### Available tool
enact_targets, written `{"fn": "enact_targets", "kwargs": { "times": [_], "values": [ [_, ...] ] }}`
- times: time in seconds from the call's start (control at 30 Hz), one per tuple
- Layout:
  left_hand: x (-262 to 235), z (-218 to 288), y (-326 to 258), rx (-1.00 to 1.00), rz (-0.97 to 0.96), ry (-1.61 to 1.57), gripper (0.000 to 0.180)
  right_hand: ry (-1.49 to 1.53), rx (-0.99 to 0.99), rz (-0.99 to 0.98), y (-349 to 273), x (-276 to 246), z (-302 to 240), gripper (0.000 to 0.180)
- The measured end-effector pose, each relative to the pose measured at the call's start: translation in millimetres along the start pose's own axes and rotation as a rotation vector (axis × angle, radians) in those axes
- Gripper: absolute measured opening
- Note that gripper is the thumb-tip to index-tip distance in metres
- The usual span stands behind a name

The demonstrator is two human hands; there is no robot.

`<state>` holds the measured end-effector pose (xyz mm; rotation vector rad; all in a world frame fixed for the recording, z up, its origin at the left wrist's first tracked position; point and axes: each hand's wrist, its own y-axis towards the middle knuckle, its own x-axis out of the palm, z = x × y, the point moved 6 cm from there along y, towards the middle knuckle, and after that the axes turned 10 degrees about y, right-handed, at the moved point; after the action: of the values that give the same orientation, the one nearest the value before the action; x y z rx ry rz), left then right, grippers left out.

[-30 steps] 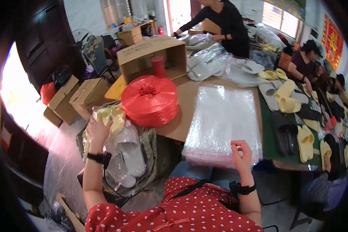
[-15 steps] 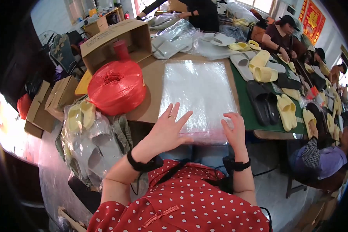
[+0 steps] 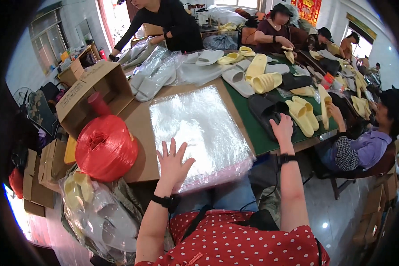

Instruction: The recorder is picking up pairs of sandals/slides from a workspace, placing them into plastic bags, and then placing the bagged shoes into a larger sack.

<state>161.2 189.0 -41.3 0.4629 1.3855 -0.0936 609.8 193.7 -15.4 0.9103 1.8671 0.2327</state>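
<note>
My left hand (image 3: 174, 164) lies with spread fingers on a stack of clear plastic bags (image 3: 199, 128) and holds nothing. The bags rest on brown cardboard in front of me, their pinkish edge nearest my lap. To the right, my right hand (image 3: 283, 128) has its thumb and fingers around the near end of a black slipper (image 3: 278, 107). Its mate, another black slipper (image 3: 260, 111), lies just left of it on the green tabletop (image 3: 244, 104). A pair of yellow slippers (image 3: 302, 116) sits to the right of that hand.
A red roll of plastic twine (image 3: 106, 148) and an open cardboard box (image 3: 95, 95) stand at the left. Bagged slippers (image 3: 99, 213) are at the lower left. White and yellow slippers lie beyond the black ones. Co-workers (image 3: 363, 146) sit along the right; another person (image 3: 168, 24) stands opposite.
The view has turned right. My right hand has gone from above the bags' right edge to the black slippers. My left hand has come down onto the bag stack.
</note>
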Motion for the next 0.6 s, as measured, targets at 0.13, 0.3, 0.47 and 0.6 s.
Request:
{"fn": "enact_targets", "kwargs": {
  "times": [0.13,0.3,0.47,0.6],
  "values": [
    [5.6,-2.6,-1.2,0.017,0.010,-0.005,0.065,-0.133,0.141,-0.238,33.6,37.9,33.2,0.069],
    [5.9,-0.6,-3.2,0.004,0.026,-0.015,0.066,0.052,-0.122,-0.024,48.9,43.5,55.4,0.040],
    [6.0,-3.0,-2.1,0.001,0.035,0.001,0.067,0.134,-0.071,-0.135,35.6,35.3,39.0,0.029],
    [9.8,-2.1,2.1,0.003,0.041,0.003,0.068,0.361,-0.077,-0.191,8.0,19.7,19.8,0.028]
  ]
}}
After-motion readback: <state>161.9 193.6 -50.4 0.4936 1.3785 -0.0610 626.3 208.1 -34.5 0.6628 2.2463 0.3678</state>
